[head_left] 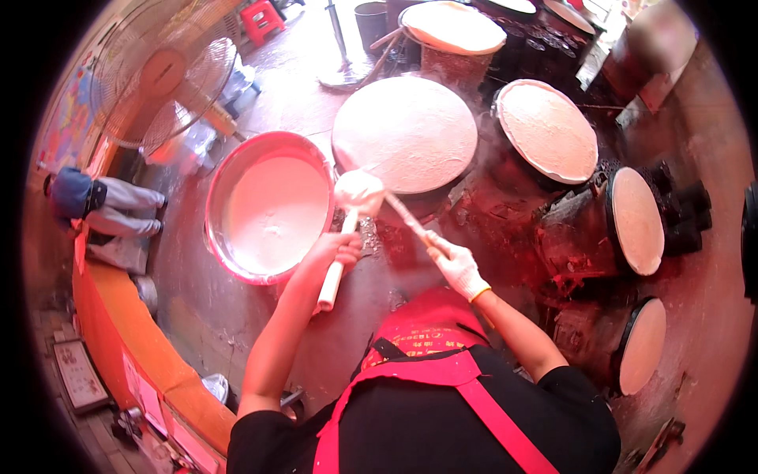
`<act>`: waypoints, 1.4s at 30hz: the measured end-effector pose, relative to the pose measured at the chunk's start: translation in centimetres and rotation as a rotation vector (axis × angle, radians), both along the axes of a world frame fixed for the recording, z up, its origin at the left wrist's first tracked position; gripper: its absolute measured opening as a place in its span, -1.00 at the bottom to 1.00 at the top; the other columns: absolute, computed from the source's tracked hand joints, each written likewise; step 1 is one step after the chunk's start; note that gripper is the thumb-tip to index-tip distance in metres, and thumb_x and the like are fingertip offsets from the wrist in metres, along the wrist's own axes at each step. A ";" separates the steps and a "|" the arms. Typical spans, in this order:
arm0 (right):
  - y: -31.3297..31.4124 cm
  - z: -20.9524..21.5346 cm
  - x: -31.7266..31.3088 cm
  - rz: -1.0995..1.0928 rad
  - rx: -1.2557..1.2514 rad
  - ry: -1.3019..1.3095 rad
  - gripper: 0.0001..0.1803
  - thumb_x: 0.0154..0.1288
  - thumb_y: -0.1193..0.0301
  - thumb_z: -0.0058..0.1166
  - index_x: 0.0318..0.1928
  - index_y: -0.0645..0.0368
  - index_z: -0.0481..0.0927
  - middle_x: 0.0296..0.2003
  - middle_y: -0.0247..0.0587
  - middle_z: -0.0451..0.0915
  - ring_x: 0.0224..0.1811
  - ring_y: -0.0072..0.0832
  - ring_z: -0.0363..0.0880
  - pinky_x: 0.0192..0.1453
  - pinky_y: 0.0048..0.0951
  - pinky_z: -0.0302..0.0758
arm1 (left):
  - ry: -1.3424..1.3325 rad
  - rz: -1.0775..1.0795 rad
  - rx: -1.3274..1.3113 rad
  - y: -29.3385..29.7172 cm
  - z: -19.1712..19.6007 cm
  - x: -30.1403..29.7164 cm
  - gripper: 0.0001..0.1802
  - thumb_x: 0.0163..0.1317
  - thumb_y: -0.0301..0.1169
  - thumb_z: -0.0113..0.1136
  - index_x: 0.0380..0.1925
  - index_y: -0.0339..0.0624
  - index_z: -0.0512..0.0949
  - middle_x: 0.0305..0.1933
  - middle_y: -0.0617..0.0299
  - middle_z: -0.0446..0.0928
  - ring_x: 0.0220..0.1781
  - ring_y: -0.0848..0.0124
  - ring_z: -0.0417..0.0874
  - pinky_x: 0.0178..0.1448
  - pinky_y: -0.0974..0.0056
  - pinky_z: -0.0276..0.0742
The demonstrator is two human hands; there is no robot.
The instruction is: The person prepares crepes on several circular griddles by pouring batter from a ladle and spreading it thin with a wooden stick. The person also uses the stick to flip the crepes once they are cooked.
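We've got the left hand (335,251) bare, wrapped round a white ladle handle (335,272); ladle bowl (358,192) full of batter, sitting between the batter basin (268,207) and the nearest round griddle (405,133). Right hand (458,268), in a white glove, grips a thin stick (408,218) angled up toward the ladle bowl. Griddle is coated pale, steam coming off it. More coated griddles (549,130) arc off to the right. Electric fan (162,83) upper left.
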State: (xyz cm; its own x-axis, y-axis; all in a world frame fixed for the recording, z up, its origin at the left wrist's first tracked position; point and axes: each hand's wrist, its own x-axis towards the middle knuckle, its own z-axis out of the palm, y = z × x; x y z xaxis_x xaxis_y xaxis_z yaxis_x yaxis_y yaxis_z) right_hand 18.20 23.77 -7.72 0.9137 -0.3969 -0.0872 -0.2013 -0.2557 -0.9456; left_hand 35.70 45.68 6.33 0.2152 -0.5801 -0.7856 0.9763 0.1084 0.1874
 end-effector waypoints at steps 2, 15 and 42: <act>-0.6 2.0 0.4 -0.083 0.047 0.026 -0.56 0.30 0.33 0.13 0.19 0.09 0.50 0.09 -0.05 0.56 0.12 -0.50 0.56 0.17 -0.51 0.41 | -0.075 -0.094 0.022 1.8 -1.2 -0.5 -0.78 0.40 -0.50 -0.10 -0.49 -0.14 0.23 -0.58 0.45 0.18 -0.69 0.73 0.16 -0.75 0.63 0.06; -12.9 6.3 -3.8 -0.188 0.016 0.047 -0.53 0.15 0.16 0.10 -0.03 0.24 0.53 -0.17 0.18 0.59 -0.03 0.03 0.56 0.00 -0.13 0.48 | 0.198 0.014 -0.461 -7.1 11.5 -7.9 -0.68 0.48 -0.42 -0.28 0.15 -0.32 0.21 -0.47 0.28 0.21 -0.70 0.58 0.22 -0.76 0.51 0.20; -71.3 1.6 -43.8 -1.102 -0.300 0.697 -0.45 0.19 -0.15 0.03 -0.04 -0.04 0.66 -0.16 0.00 0.64 -0.04 -0.08 0.58 0.01 -0.21 0.46 | 0.157 0.021 -0.318 -42.0 9.2 -13.2 -0.64 0.52 -0.39 -0.38 0.13 -0.48 0.16 -0.31 0.22 0.18 -0.56 0.51 0.26 -0.57 0.43 0.32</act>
State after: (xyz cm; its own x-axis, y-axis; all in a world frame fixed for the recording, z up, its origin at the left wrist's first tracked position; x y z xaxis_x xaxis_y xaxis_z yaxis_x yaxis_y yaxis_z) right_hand -25.59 -47.56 -6.11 -0.0925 -0.9791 -0.1810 -0.8497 0.1724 -0.4982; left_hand 22.54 3.66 15.54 0.1211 -0.7974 -0.5912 0.9874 0.1580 -0.0109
